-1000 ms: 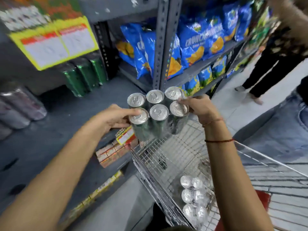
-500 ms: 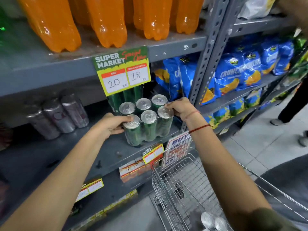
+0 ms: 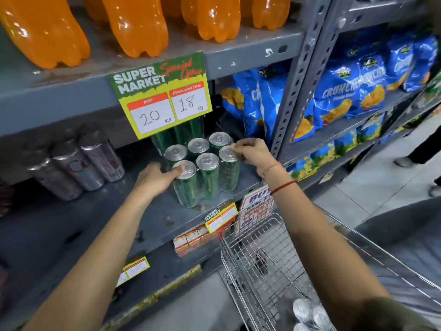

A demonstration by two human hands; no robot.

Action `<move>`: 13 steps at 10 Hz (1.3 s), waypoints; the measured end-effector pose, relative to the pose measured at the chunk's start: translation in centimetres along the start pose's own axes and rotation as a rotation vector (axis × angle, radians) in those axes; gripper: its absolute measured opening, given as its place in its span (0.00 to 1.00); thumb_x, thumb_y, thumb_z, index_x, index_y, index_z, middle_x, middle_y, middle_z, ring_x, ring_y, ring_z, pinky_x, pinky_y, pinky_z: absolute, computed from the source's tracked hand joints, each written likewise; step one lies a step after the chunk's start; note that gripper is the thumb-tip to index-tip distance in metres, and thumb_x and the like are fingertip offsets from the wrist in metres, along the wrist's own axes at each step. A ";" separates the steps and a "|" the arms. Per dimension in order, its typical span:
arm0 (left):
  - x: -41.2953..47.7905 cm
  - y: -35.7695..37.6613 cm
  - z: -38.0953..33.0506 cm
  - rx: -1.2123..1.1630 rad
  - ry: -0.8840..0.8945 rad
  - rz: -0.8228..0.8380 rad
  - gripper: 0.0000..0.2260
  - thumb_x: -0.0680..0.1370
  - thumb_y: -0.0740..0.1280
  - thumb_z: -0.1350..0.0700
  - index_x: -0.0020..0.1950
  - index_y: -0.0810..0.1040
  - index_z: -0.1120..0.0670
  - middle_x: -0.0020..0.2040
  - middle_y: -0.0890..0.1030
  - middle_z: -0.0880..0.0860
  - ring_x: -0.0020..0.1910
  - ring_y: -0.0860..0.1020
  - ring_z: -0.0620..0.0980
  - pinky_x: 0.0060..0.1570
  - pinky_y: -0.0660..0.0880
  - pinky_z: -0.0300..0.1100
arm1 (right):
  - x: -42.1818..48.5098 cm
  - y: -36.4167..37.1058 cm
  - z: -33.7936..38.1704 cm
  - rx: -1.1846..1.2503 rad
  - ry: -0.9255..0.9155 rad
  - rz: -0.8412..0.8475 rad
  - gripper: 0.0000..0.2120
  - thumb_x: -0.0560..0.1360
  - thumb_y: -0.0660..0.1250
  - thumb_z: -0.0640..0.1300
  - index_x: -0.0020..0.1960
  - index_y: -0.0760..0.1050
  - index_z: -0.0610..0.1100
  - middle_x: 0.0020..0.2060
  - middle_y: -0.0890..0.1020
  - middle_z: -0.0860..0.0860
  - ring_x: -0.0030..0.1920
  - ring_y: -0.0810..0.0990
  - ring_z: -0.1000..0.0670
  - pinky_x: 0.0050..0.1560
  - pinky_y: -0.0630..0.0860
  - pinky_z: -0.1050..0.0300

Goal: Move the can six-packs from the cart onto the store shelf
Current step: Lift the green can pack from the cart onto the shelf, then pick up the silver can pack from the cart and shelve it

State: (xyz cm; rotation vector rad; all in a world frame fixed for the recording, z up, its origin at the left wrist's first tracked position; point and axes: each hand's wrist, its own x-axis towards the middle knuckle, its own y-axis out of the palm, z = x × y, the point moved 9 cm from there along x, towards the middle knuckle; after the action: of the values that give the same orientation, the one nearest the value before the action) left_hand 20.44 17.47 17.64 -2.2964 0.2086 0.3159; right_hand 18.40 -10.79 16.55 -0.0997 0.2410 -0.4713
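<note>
A six-pack of green cans point(image 3: 207, 173) with silver tops stands on the grey shelf point(image 3: 114, 211), near its front edge. My left hand point(image 3: 155, 179) grips its left side, thumb on the nearest can top. At the pack's right corner, my right hand point(image 3: 253, 152) pinches the rim of a can top. More green cans point(image 3: 177, 137) stand behind it under the price sign. Silver can tops of another pack point(image 3: 307, 314) show in the wire cart point(image 3: 253, 259) at the bottom right.
Silver-purple cans point(image 3: 76, 163) stand on the same shelf to the left. Orange bottles point(image 3: 133, 25) fill the shelf above, whose yellow-green price sign point(image 3: 162, 96) hangs down. Blue snack bags point(image 3: 353, 87) sit right of the upright post point(image 3: 296, 87). A person's legs point(image 3: 422, 149) stand far right.
The six-pack went from above the cart up onto the shelf and now rests there. My right hand has shifted from a full grip to a fingertip pinch.
</note>
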 end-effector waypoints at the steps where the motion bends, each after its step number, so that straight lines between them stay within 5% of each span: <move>1: -4.1 -1.4 -3.7 0.109 0.320 -0.407 0.31 0.71 0.65 0.44 0.69 0.65 0.60 0.67 0.68 0.63 0.69 0.64 0.63 0.64 0.65 0.56 | -2.6 -2.5 -1.1 -0.001 -0.064 -0.088 0.13 0.71 0.71 0.45 0.53 0.76 0.42 0.46 0.79 0.46 0.47 0.77 0.49 0.49 0.73 0.55; 2: -9.1 2.0 -7.4 0.051 0.671 -0.500 0.25 0.72 0.63 0.48 0.64 0.70 0.60 0.66 0.69 0.62 0.69 0.65 0.61 0.65 0.63 0.51 | -5.6 -5.4 -5.0 0.060 -0.032 -0.151 0.09 0.71 0.71 0.44 0.50 0.76 0.44 0.41 0.78 0.48 0.44 0.77 0.50 0.47 0.73 0.55; 4: -13.3 16.4 -8.5 0.133 0.861 -0.070 0.23 0.72 0.62 0.51 0.64 0.71 0.61 0.66 0.71 0.61 0.70 0.65 0.60 0.71 0.61 0.51 | -12.6 -13.2 -17.2 0.001 0.165 -0.346 0.03 0.72 0.70 0.43 0.42 0.77 0.45 0.36 0.78 0.48 0.36 0.75 0.53 0.39 0.71 0.57; 6: -15.9 31.5 -4.9 0.432 0.878 0.541 0.21 0.75 0.65 0.53 0.66 0.70 0.58 0.66 0.70 0.57 0.66 0.68 0.55 0.67 0.64 0.50 | -22.8 -19.8 -32.1 -0.079 0.552 -0.552 0.13 0.72 0.67 0.39 0.30 0.71 0.45 0.28 0.74 0.47 0.32 0.72 0.49 0.38 0.68 0.54; 7: -17.2 37.3 -2.8 0.595 0.860 0.788 0.20 0.76 0.64 0.54 0.66 0.70 0.59 0.68 0.69 0.58 0.67 0.68 0.56 0.67 0.66 0.49 | -29.1 -20.5 -38.2 -0.094 0.786 -0.659 0.10 0.72 0.65 0.40 0.32 0.71 0.42 0.28 0.73 0.45 0.35 0.73 0.45 0.41 0.68 0.54; 8: -18.0 41.4 -1.2 0.708 0.817 0.924 0.18 0.75 0.64 0.55 0.64 0.72 0.60 0.65 0.72 0.59 0.64 0.71 0.57 0.62 0.70 0.48 | -34.9 -19.4 -42.8 0.040 0.992 -0.798 0.15 0.72 0.64 0.48 0.50 0.74 0.35 0.44 0.79 0.36 0.47 0.78 0.39 0.53 0.76 0.45; 9: -18.4 44.5 0.2 0.789 0.762 0.973 0.19 0.75 0.65 0.55 0.64 0.71 0.62 0.64 0.73 0.61 0.64 0.70 0.58 0.60 0.69 0.47 | -37.4 -17.4 -45.4 0.168 1.149 -0.731 0.21 0.78 0.55 0.49 0.62 0.73 0.35 0.60 0.77 0.33 0.60 0.76 0.36 0.58 0.74 0.48; 11: -18.4 49.1 2.6 0.845 0.660 0.996 0.27 0.75 0.64 0.49 0.69 0.66 0.62 0.69 0.69 0.62 0.68 0.67 0.61 0.65 0.67 0.50 | -38.0 -13.6 -55.5 0.745 1.280 -0.838 0.31 0.69 0.54 0.62 0.62 0.73 0.43 0.53 0.77 0.47 0.49 0.77 0.45 0.42 0.77 0.56; 12: -18.6 50.7 4.2 0.819 0.569 1.039 0.30 0.73 0.65 0.46 0.71 0.64 0.59 0.70 0.68 0.61 0.68 0.67 0.61 0.65 0.68 0.54 | -36.7 -13.2 -51.1 0.800 1.202 -0.793 0.19 0.77 0.49 0.58 0.58 0.66 0.47 0.49 0.75 0.45 0.38 0.74 0.49 0.30 0.76 0.62; 13: -19.4 51.8 5.1 0.829 0.508 1.099 0.32 0.72 0.68 0.47 0.71 0.63 0.58 0.69 0.69 0.61 0.66 0.69 0.61 0.63 0.69 0.52 | -36.5 -13.1 -49.6 0.820 1.234 -0.812 0.17 0.79 0.48 0.56 0.54 0.69 0.46 0.53 0.77 0.42 0.37 0.73 0.51 0.35 0.71 0.60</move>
State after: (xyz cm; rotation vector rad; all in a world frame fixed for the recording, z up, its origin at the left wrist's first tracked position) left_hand -11.75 -12.63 -16.19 -1.2061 1.5453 0.1184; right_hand -31.35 -7.58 -21.93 0.9672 1.2124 -1.3762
